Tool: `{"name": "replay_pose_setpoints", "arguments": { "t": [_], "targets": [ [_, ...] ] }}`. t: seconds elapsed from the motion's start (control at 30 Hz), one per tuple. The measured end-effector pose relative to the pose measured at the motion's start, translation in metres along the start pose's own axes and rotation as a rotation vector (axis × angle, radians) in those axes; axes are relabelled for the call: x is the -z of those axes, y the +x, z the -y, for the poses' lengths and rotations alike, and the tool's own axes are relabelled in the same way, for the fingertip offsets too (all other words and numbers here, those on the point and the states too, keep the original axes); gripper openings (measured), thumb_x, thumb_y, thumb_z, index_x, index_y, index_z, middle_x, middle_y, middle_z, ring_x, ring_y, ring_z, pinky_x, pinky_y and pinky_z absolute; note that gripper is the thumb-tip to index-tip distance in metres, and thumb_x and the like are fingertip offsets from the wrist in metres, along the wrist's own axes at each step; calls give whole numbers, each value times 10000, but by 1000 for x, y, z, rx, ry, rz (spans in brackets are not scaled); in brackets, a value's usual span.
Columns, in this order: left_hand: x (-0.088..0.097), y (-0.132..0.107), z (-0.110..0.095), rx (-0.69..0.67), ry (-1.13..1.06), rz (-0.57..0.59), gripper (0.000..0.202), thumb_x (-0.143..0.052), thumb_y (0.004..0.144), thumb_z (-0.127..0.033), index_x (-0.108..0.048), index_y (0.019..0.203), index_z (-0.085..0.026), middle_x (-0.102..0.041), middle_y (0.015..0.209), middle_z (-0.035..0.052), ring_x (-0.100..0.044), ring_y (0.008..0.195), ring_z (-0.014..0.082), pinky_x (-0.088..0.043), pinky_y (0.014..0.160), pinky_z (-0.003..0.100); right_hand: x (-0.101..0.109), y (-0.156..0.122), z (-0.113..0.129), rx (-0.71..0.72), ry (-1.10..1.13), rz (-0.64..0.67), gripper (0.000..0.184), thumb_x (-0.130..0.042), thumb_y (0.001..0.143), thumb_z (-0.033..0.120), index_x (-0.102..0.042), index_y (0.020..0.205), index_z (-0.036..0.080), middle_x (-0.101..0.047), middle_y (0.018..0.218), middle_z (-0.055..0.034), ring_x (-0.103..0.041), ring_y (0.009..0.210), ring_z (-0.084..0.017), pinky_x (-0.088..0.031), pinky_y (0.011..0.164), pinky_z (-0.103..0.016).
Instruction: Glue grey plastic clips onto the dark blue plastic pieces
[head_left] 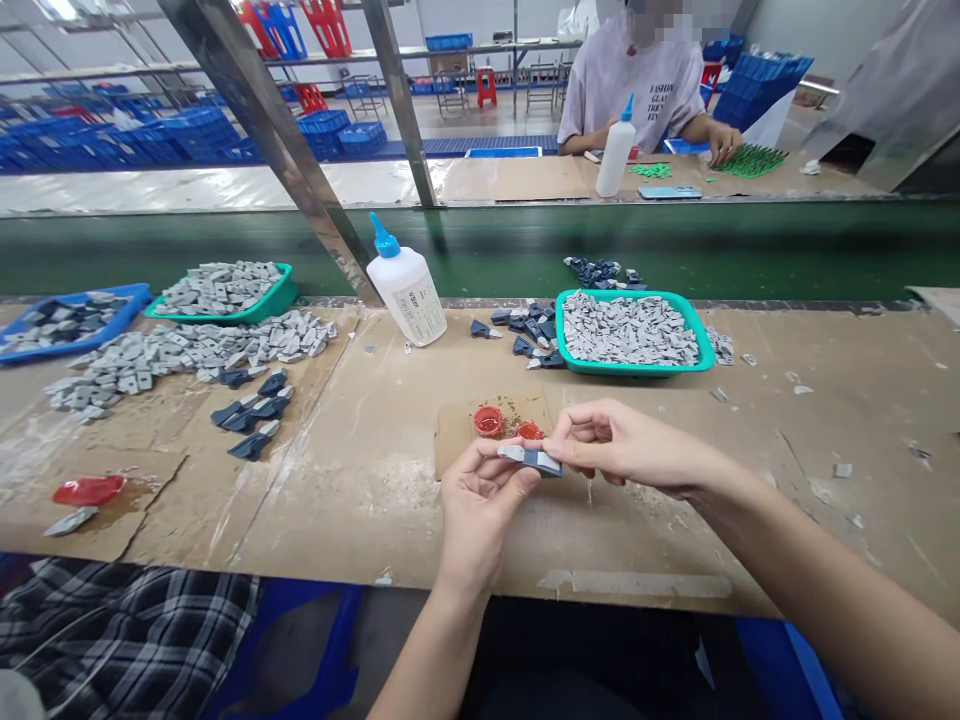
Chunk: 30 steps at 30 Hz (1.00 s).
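Observation:
My left hand (486,490) pinches a small dark blue and light grey plastic part (541,461) between thumb and fingers. On the part's right end, the thumb and fingertips of my right hand (600,440) are closed; whether a separate small piece is between them I cannot make out. Just behind the hands, two red caps with liquid, a nearer one (529,431) and a farther one (488,421), sit on a cardboard piece (452,425). Beyond them stands a green tray (710,352) of small grey pieces, with joined blue-grey parts (534,325) heaped at its left.
A white bottle with a blue nozzle (411,295) leans near the metal post (300,170). At left lie a pile of grey pieces (172,350), another green tray (285,292), a blue tray (139,300) and a red container (88,490). A co-worker (637,90) sits across the green belt (487,240).

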<state>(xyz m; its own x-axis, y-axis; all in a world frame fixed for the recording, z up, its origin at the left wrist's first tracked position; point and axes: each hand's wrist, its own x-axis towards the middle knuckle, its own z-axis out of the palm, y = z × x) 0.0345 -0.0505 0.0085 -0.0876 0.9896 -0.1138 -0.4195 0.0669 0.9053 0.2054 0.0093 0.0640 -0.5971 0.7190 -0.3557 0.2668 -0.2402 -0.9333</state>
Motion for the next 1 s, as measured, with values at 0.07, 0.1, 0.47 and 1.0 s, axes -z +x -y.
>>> {"name": "replay_pose_setpoints", "arguments": {
  "t": [0.07,0.1,0.47,1.0],
  "targets": [
    [-2,0,-4,37,-74,26,237,-773,728,-167,-626,913,-171,-748,996,87,-704,966,222,-550,868,316,8,-3,9,11,4,-34,444,-602,805,609,-674,796,171,-553,644,-8,-436,528,-96,-277,408,-196],
    [-3,-1,-6,56,-107,36,236,-766,738,-168,-623,927,-172,-745,1006,87,-699,980,222,-549,865,309,12,-5,13,16,10,-76,482,-560,823,634,-691,822,170,-568,670,-24,-461,546,-104,-284,409,-199],
    [6,7,-25,210,-338,-9,276,-682,821,-191,-657,1095,-189,-701,1123,75,-672,1046,201,-560,864,256,118,21,36,9,-284,-520,526,-540,805,687,-726,905,206,-699,885,-125,-638,718,-213,-486,541,-290],
    [146,55,-55,-96,982,-697,803,-595,792,-526,-257,1493,-328,-612,1302,110,-560,1199,389,-418,1002,607,237,251,39,-437,-768,-596,1120,-457,657,873,-288,1502,157,-438,1415,-269,-578,1111,-378,-547,729,-429]
  ]
}}
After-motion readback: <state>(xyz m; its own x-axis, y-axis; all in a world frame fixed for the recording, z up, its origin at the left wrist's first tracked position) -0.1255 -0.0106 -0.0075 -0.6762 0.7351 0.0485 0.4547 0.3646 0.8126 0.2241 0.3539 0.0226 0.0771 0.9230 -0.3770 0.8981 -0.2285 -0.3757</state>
